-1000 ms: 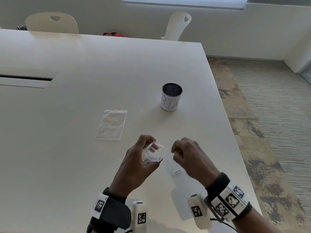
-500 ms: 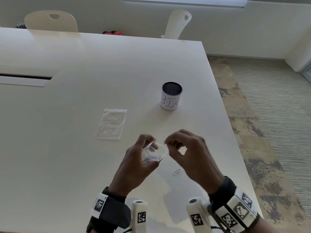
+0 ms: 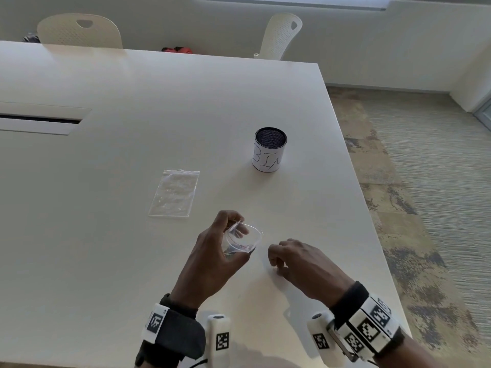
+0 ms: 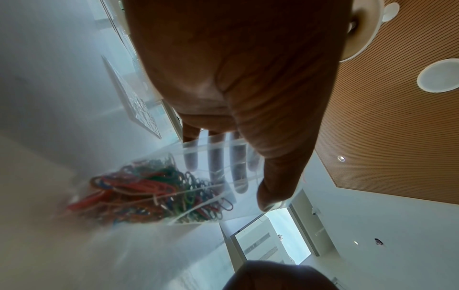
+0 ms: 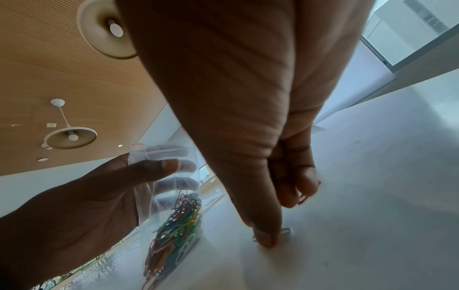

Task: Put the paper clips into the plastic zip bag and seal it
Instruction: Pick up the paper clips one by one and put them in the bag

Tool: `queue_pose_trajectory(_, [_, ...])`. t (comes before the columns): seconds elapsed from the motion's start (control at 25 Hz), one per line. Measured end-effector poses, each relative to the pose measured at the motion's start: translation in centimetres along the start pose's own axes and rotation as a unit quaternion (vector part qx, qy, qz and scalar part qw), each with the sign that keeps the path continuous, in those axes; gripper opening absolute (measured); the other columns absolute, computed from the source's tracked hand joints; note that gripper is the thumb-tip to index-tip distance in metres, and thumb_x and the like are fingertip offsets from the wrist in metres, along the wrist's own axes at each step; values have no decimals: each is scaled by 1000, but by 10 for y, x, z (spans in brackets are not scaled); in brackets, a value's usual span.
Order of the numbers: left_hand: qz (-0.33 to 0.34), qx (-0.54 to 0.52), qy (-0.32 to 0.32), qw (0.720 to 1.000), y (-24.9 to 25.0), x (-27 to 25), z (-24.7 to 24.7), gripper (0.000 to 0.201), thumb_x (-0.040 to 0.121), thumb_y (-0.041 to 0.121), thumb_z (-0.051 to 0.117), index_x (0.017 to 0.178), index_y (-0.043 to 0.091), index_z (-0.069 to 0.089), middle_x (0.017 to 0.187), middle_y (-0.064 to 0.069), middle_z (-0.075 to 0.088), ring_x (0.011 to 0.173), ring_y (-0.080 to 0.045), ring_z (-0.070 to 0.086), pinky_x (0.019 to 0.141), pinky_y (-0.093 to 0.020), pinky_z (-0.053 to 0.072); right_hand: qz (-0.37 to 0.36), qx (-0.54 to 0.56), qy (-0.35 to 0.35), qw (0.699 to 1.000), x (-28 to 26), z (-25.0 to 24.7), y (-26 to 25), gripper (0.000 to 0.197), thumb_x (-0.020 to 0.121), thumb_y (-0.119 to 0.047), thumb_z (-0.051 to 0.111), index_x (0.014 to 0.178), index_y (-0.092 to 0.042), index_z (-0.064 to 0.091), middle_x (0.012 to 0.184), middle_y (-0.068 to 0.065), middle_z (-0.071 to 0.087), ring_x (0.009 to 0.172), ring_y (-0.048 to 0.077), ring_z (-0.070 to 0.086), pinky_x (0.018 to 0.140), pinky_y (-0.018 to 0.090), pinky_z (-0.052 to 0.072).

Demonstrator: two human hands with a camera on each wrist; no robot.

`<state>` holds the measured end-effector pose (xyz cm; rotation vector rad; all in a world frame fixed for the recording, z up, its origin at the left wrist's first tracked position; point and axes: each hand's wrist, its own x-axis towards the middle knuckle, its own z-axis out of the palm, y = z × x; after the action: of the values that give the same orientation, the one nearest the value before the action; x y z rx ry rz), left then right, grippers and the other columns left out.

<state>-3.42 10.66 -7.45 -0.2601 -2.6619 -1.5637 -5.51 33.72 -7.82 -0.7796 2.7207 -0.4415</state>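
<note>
My left hand [image 3: 231, 235] holds a clear zip bag [image 3: 243, 240] upright just above the table, thumb on one side and fingers on the other, mouth open. A heap of coloured paper clips [image 4: 154, 192] fills the bottom of the bag [image 5: 168, 196]. My right hand [image 3: 276, 264] is down on the table to the right of the bag, fingers curled. Its thumb tip presses a silver paper clip [image 5: 285, 231] against the tabletop. A red clip [image 5: 301, 199] shows at the curled fingers.
A second flat zip bag [image 3: 175, 193] lies on the white table [image 3: 106, 261] to the left. A mesh cup marked BIN [image 3: 269, 151] stands beyond the hands. The table's right edge [image 3: 372, 227] is close. Two chairs [image 3: 79, 30] stand at the far side.
My right hand has left the bag's mouth and dropped right and down onto the loose clip on the table. The left hand and bag have stayed in place.
</note>
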Motion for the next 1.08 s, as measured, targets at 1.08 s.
queue_pose_trajectory(1.08, [-5, -10, 13, 1000, 4, -6, -2, 50, 87, 18, 86, 121, 33, 52, 108, 18, 71, 101, -5, 71, 78, -13, 57, -19, 17, 1, 1000, 4, -22, 36, 13, 92, -15, 77, 96, -27, 74, 105, -14, 69, 90, 4, 66, 78, 24, 56])
